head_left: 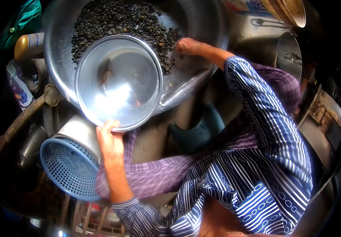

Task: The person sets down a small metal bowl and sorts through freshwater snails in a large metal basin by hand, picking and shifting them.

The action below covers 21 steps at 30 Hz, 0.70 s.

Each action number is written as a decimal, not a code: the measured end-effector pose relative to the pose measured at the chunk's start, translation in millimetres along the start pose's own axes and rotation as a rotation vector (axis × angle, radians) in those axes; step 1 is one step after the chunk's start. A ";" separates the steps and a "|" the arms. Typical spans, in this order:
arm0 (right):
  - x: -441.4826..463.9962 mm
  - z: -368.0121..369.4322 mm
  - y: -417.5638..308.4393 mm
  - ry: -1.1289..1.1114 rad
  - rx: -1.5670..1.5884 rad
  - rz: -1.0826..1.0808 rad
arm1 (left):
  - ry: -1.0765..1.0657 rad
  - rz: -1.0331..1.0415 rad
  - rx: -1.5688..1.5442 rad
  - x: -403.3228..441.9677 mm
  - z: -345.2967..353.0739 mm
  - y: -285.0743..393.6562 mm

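My left hand (110, 139) grips the near rim of a shiny metal bowl (133, 104), with the thumb over the edge. The bowl is tilted, its inside facing me, and no contents show in it. It overlaps the near left part of a wide metal basin (62, 77). A heap of small dark shells (113, 19), like little snails or clams, covers much of the basin's floor. My right hand (188, 46) is inside the basin at the right edge of the heap. Its fingers look curled together, and what they hold, if anything, is hidden.
A blue plastic colander (70, 168) leans by a white bucket (77, 132) at left. A metal pot (291, 57) lies at right, near metal tongs (269, 23). A dark teal plastic object (200, 132) sits below the basin. A long-handled tool (24, 112) lies at left.
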State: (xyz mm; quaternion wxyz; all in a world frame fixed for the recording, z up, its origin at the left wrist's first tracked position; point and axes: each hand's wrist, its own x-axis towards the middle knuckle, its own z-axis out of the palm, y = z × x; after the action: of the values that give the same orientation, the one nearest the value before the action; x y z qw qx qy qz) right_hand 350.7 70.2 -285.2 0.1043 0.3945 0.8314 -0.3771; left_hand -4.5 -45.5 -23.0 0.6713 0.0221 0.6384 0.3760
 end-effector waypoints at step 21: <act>-65.5 -58.8 -70.0 -0.460 0.377 0.088 | -0.113 0.089 0.136 4.5 -8.9 -18.5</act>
State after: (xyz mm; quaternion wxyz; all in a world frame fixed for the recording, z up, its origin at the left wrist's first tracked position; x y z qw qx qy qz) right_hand 350.2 45.7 -175.4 0.2312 0.3468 0.6832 -0.5995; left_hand -3.8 -60.4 -37.9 0.6858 0.1172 0.6218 0.3595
